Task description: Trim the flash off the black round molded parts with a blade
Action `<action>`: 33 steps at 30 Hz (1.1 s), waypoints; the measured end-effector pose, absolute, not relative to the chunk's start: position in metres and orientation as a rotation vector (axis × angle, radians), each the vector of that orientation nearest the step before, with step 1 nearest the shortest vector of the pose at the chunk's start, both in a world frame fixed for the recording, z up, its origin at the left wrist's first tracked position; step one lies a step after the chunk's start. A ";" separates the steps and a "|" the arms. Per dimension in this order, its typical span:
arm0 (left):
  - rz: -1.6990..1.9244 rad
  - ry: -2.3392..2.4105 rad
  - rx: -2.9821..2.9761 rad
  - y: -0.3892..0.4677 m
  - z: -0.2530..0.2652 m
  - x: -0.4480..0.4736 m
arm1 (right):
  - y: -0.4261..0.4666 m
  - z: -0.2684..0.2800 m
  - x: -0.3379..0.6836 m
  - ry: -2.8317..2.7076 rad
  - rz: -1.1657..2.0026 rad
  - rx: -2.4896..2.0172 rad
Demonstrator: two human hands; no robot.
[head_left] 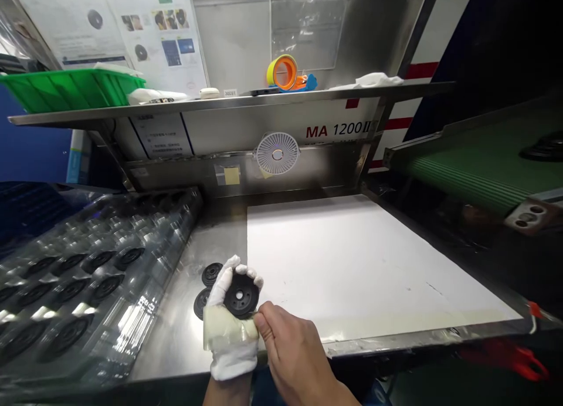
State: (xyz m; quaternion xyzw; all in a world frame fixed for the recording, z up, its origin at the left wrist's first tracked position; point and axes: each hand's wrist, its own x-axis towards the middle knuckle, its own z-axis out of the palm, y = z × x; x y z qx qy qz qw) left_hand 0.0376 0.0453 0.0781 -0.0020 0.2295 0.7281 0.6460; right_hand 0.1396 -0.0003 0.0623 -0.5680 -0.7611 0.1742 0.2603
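Note:
My left hand [229,330], in a white glove with tape around the palm, holds a black round plastic disc [241,296] upright above the steel bench. My bare right hand [290,350] pinches the disc's lower right edge with thumb and forefinger. Two more black discs [212,273] [201,303] lie flat on the steel surface just left of my gloved hand. A clear plastic tray [145,277] at the left has several black discs [103,288] seated in its pockets.
A white sheet [352,259] covers the bench to the right. A small white fan [277,153] hangs under the shelf. The shelf holds a green bin [65,89], tape rolls [282,73] and a cloth [373,79]. A green conveyor belt [475,165] runs at the right.

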 end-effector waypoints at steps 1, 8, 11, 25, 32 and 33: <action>1.657 0.520 -0.003 0.046 0.081 0.036 | 0.002 0.066 0.138 -2.034 0.475 -1.556; 1.671 0.498 -0.021 0.054 0.087 0.040 | 0.008 0.074 0.134 -2.021 0.401 -1.605; 1.708 0.491 -0.023 0.052 0.084 0.043 | 0.006 0.072 0.134 -2.063 0.405 -1.583; 1.794 0.442 0.078 0.005 0.096 0.083 | -0.002 0.088 0.210 -2.195 0.607 -1.205; 1.918 0.467 0.080 -0.030 0.111 0.105 | -0.053 0.085 0.207 -2.208 0.283 -1.204; 1.931 0.488 0.126 -0.038 0.112 0.105 | -0.061 0.085 0.206 -2.197 0.265 -1.203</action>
